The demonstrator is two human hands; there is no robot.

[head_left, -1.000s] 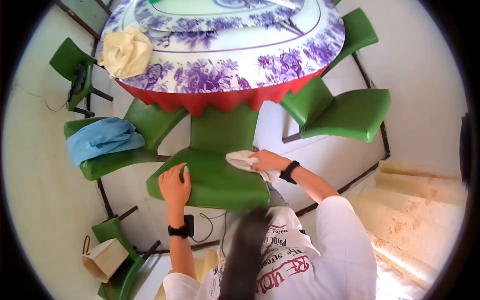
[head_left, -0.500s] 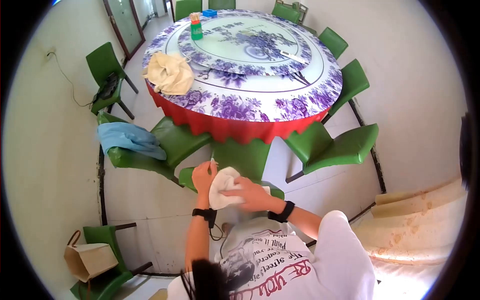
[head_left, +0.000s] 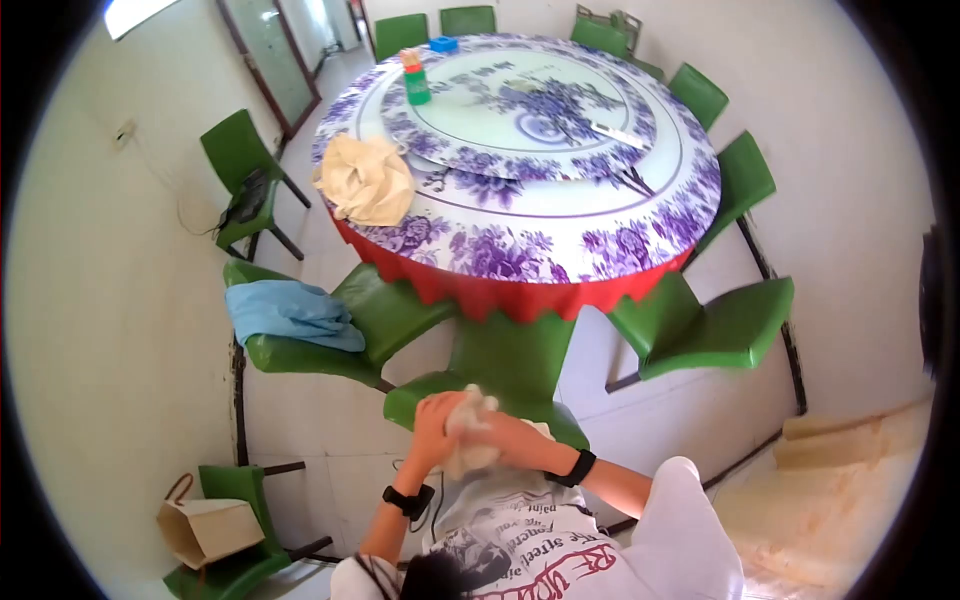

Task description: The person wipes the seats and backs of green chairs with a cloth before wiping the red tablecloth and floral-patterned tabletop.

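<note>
A crumpled white cloth [head_left: 470, 459] is bunched between my two hands, close in front of my body. My left hand [head_left: 434, 428] has its fingers wrapped round the cloth's left side. On the other side, my right hand [head_left: 507, 438] presses into the cloth, a little smeared by motion, and its fingertips are partly hidden. Part of the cloth sticks up above the fingers. Just beyond the hands stands a green chair [head_left: 512, 358], its backrest nearest me.
A round table [head_left: 500, 242] with a purple floral top bears a beige cloth bundle [head_left: 368, 182], a green container [head_left: 416, 88] of sticks, a blue box [head_left: 443, 44] and a white slim object [head_left: 618, 136]. Blue fabric [head_left: 290, 314] drapes over one chair; a beige bag [head_left: 212, 532] sits on another.
The white cloth was spread flatter and is now bunched up. My left hand has moved from its edge to close round it, and my hands are nearer together. The whole view has shifted slightly.
</note>
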